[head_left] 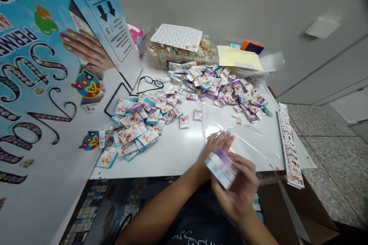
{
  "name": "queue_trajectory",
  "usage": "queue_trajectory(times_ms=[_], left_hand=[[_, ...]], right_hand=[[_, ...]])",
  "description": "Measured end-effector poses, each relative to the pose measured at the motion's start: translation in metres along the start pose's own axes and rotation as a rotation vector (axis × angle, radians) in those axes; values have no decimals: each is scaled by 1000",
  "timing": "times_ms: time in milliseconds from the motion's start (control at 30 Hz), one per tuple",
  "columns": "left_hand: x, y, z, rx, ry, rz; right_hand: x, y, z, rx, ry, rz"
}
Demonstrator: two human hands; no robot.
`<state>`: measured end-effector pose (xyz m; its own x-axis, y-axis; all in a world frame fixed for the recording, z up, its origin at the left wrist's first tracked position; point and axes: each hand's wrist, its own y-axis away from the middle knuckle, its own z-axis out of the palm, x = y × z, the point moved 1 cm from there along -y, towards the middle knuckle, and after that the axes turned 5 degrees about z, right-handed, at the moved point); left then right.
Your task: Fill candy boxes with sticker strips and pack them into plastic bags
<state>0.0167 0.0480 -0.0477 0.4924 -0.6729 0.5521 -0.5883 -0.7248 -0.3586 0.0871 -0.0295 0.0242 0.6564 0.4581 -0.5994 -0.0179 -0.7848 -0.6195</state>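
My right hand (pixel 243 183) is closed round small cardboard boxes (pixel 221 168) with white, blue and purple sides, seemingly a short stack; motion blurs them, so I cannot tell how many. Just left of it, my left hand (pixel 217 145) lies palm down on the white table (pixel 172 153) with its fingers stretched out. A bit of blue shows past those fingertips, mostly hidden by the hand. Under and beyond both hands spreads a clear plastic bag (pixel 253 138). Two single printed boxes, one of them a small box (pixel 184 122), lie ahead and to the left.
Heaps of printed boxes (pixel 135 126) cover the table's left and back. Behind them stand a clear tub (pixel 161 55) of wrapped pieces and eyeglasses (pixel 149 82). A large display carton (pixel 66 122) rises at left. Sticker sheets (pixel 290 145) hang over the right edge, above an open brown carton (pixel 304 206).
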Motion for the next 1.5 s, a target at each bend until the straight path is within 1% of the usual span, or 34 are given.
queue_trajectory(times_ms=[33, 67, 100, 133, 200, 233, 267, 300, 400, 467, 500, 600, 633, 667, 700, 800, 967, 1100, 1200, 1333, 1400, 1500], left_hand=[[2, -2, -2, -10, -11, 24], [6, -4, -3, -20, -35, 43], [9, -6, -5, -25, -66, 49], [13, -8, -6, -22, -91, 33], [19, -11, -7, 1, -114, -11], [21, -12, -7, 20, -112, -28], [23, -13, -6, 41, -105, -41], [23, -13, -5, 62, -94, -47], [21, -12, -2, 94, -67, -35], [19, -10, -1, 95, -51, -21], [18, -10, -1, 97, -43, -18], [16, -8, -3, 99, -31, 0], [16, -8, -4, 91, -36, 11], [17, -7, -5, 77, -44, 22], [17, -7, -6, 61, -55, 32], [16, -6, -7, -4, -102, 56], [12, -4, -7, -97, -154, 102], [10, -4, -8, -115, -141, 98], [10, -4, -11, -127, -125, 91], [14, -7, -20, -156, -114, 90], [17, -12, -26, -161, -120, 79], [23, -25, -31, -129, -164, 27]], right_hand=[[4, 13, -15, 132, -4, 49], [11, 26, -29, 217, 18, 110], [18, 39, -41, 270, 54, 196], [28, 50, -50, 288, 103, 309], [46, 67, -64, 226, 190, 532], [54, 71, -68, 182, 228, 605], [60, 73, -70, 136, 259, 638], [65, 72, -72, 104, 283, 639], [77, 57, -69, 26, 297, 606], [88, 40, -63, -3, 241, 645], [95, 30, -60, 7, 209, 681], [117, 0, -47, 128, 131, 806], [123, -10, -42, 143, 103, 845], [129, -19, -37, 129, 73, 874], [133, -28, -32, 87, 43, 895], [140, -46, -23, -74, 14, 908], [150, -57, -25, -179, 80, 871], [159, -58, -25, -266, 9, 859], [163, -53, -22, -280, -105, 871], [162, -37, -22, -275, -240, 857], [161, -31, -23, -263, -284, 832], [162, -27, -23, -252, -331, 824]])
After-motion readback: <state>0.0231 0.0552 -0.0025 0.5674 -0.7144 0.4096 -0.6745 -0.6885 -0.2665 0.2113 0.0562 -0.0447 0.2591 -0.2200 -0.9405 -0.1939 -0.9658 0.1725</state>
